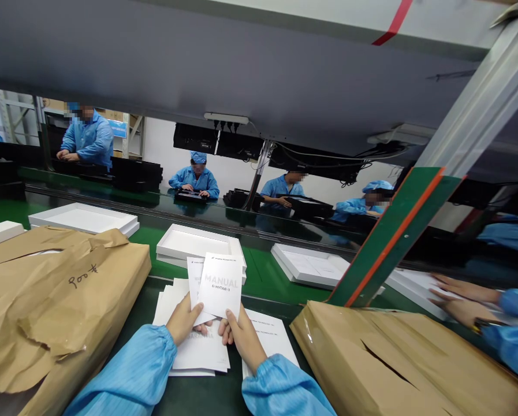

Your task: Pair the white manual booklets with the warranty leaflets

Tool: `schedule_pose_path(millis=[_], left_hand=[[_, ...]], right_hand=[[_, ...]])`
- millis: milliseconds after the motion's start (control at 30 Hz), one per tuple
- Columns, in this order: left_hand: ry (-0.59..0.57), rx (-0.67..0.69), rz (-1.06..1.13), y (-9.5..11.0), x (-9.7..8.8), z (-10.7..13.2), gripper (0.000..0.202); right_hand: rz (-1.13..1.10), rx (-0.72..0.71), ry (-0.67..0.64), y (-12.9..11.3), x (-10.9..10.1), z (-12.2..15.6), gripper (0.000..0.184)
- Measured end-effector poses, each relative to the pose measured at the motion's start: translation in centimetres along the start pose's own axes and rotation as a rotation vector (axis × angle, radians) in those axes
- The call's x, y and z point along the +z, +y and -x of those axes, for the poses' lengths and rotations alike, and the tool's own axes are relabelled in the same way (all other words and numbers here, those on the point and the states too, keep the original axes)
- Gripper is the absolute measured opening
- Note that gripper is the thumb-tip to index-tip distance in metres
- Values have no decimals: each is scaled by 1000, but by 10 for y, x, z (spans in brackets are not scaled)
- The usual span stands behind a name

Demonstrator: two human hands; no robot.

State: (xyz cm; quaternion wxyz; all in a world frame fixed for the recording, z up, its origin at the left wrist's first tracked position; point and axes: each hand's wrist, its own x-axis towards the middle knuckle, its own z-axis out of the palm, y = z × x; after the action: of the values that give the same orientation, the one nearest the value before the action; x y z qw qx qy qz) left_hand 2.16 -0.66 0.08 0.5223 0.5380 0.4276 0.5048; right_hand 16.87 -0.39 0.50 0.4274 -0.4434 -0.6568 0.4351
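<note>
Between my hands are two white printed leaflets, held up and fanned. The front one is a manual (221, 289) with "MANUAL" printed on it. My right hand (245, 338) pinches its lower right corner, thumb on top. Behind it, partly covered, a second leaflet (195, 276) sticks out to the left, and my left hand (185, 320) is closed on its lower edge. Below my hands lies a stack of white warranty leaflets (202, 352), its pages slightly askew. To the right of it is another stack of white booklets (271, 335), partly hidden by my right hand.
Brown paper parcels flank me, a torn one (68, 294) left and another (397, 358) right. White box trays (198, 245) stand on the green conveyor ahead. A slanted post (397, 237) rises at right. A co-worker's hands (466, 300) reach over a tray at far right.
</note>
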Motion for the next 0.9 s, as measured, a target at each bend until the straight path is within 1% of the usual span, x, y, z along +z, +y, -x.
schedule_pose_path(millis=[100, 167, 233, 300, 367, 400, 433, 533, 600, 667, 733, 800, 900], left_hand=[[-30, 6, -9, 2, 0, 1, 32], [-15, 14, -49, 4, -3, 1, 30], [89, 36, -110, 7, -9, -1, 28], [251, 67, -148, 13, -19, -7, 25], [397, 78, -139, 21, -31, -18, 21], [446, 71, -123, 26, -36, -25, 20], [473, 59, -110, 31, -41, -33, 19], [478, -10, -75, 43, -53, -62, 14], [471, -87, -46, 47, -60, -80, 14], [463, -164, -11, 49, -66, -94, 18], [466, -206, 29, 50, -71, -103, 22], [496, -195, 72, 50, -76, -107, 24], [585, -96, 137, 48, -78, -106, 30]], right_hand=[[-9, -27, 36, -1, 0, 1, 31], [-35, -53, 93, -4, 0, 3, 30], [-87, -85, 161, -8, -1, 3, 29], [-155, -120, 226, -13, -3, 4, 28], [-213, -141, 265, -15, -5, 3, 25], [-234, -143, 273, -15, -5, 3, 25], [-248, -143, 275, -15, -6, 3, 24], [-269, -142, 254, -13, -6, 2, 24], [-279, -134, 237, -11, -6, 1, 25], [-290, -116, 228, -9, -5, 0, 27], [-294, -94, 222, -9, -5, 0, 29], [-287, -76, 211, -10, -5, 0, 31], [-262, -56, 190, -10, -4, -1, 33]])
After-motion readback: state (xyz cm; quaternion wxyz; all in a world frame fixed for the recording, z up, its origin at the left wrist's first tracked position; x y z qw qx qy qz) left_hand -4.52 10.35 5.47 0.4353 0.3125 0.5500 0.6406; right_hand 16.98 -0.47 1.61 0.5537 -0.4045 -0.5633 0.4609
